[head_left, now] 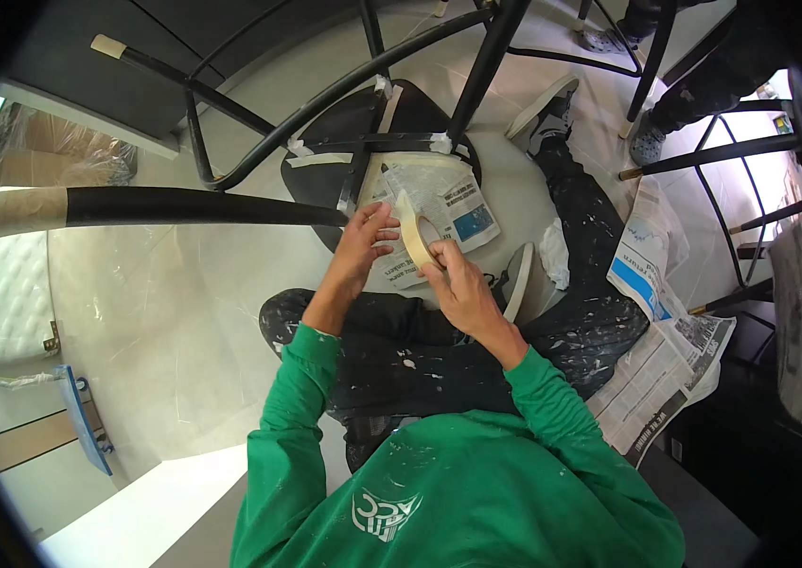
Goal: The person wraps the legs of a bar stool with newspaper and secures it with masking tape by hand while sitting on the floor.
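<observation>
My right hand (462, 289) grips a roll of cream masking tape (414, 242) between thumb and fingers, and a short loose end stands up at its top. My left hand (363, 248) is just left of the roll, its fingers curved and apart, with nothing visible in them. Beyond both hands a black stool lies upside down, its round seat (325, 123) on the floor and its legs spread outward. A newspaper sheet (434, 194) covers part of the seat's underside, with tape along its upper edge. White bits of tape (440, 142) sit where the metal frame meets the seat.
A stool leg (211, 205) with a taped tip stretches left. More newspaper (670, 369) lies by my right leg, near a crumpled white piece (554, 254). Other black stools (751, 147) and a person's legs (718, 85) are at right. A blue-handled tool (84, 421) is at left.
</observation>
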Demonstrator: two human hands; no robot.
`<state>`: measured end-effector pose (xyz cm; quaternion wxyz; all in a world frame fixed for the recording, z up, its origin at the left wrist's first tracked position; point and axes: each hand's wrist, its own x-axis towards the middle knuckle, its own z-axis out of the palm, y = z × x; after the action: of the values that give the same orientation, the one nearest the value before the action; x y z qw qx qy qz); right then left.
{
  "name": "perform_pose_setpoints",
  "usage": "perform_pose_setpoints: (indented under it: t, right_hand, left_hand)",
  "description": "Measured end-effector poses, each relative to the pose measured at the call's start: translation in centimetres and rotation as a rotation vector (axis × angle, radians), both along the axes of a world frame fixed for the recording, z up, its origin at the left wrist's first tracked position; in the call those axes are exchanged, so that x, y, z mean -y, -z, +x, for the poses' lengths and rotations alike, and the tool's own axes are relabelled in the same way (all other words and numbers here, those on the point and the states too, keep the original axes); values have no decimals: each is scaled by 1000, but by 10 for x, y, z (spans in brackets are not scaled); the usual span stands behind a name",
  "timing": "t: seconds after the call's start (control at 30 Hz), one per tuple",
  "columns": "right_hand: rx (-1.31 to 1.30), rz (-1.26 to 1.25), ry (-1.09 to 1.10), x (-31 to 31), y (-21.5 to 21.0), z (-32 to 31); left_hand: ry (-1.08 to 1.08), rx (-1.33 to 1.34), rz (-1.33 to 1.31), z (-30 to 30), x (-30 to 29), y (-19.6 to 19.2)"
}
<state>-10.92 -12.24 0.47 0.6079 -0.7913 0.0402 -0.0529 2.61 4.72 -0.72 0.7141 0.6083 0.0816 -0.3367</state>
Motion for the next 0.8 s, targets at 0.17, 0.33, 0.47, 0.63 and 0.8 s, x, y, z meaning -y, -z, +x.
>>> perform_pose_setpoints:
  t: [0.17,0.33,0.47,0.63,0.8]
  right_hand:
    - [7,-14,-14,-1,-9,9]
    - [-25,9,14,-5,-12,16]
    - [-41,-50,152,-2,-2,39]
    - [-2,-303,164,-9,-1,45]
    - [-76,-469,130,-3,11,49]
  left_hand:
    - [136,74,7,26,-3,-12]
    - [137,312,83,50,2,-7]
    - [80,667,279,74,21,-1]
    - [21,991,688,117,28,11]
    - [14,1152,974,112,49,44]
